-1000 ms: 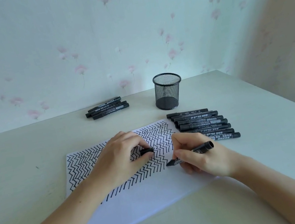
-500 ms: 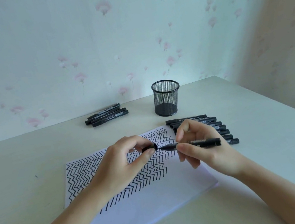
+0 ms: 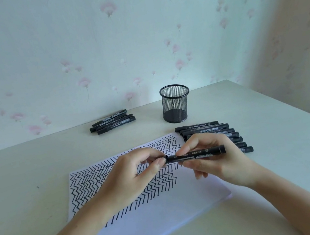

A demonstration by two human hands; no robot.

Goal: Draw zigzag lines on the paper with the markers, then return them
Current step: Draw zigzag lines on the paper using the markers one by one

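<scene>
In the head view, at frame centre above the zigzag-covered white paper sheet (image 3: 147, 221), the left hand (image 3: 131, 174) has pressed the small black cap onto the black cylindrical marker (image 3: 196, 154) gripped by the right hand (image 3: 214, 160); drawing with it looks finished; returning comes next.

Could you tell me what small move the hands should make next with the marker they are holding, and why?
Probably press the cap fully home: the left hand pinches the cap at the tip end of the marker, which the right hand holds level above the paper.
</scene>
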